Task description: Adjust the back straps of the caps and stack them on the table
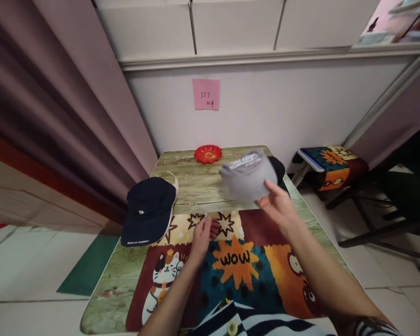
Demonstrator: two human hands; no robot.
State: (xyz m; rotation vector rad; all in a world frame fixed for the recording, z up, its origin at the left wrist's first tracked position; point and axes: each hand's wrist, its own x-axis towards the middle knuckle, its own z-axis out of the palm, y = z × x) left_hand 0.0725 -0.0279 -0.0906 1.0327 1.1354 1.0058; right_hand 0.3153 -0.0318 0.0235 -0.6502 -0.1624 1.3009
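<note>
Striped shirt closest, round yellow button. Left to right: navy cap, curved brim reads "BELIEVE IN YOURSELF", on table and mat edge. Left hand half-open, fingers loosely curled over mat, fuzzy print, "WOW". Pink note, "357". Red scalloped dish. Grey cap above table, lettering blurred, edge pinched in right hand. Rounded black item behind, mostly hidden.
</note>
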